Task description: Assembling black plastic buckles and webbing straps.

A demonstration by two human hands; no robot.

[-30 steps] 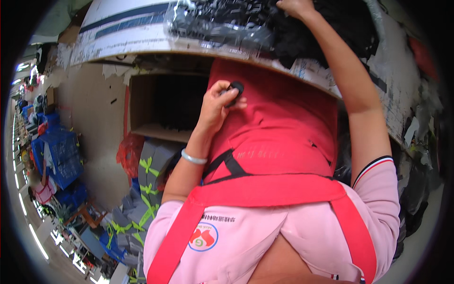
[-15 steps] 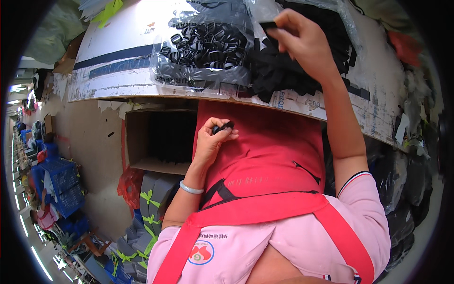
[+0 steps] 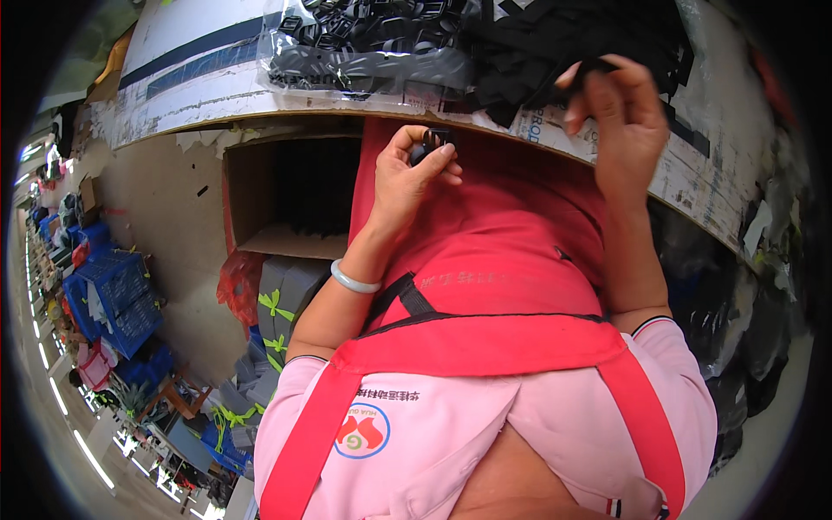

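By the bench's (image 3: 195, 87) near edge, you seemed mid-pairing!
Left fingers (image 3: 445, 154) pinched a buckle (image 3: 440, 136); right fingers (image 3: 640, 80), a blurred strap (image 3: 591, 68); threading seemed due.

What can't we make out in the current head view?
All in the head view:
Black piece in the left hand: full shape, hidden by fingers.
Right hand: fingertips blurred, grip unclear against black straps behind.
Those straps: far end, cut off by top edge.
Clear bag of buckles: far end, same edge.
Cardboard box: contents, lost in shadow.
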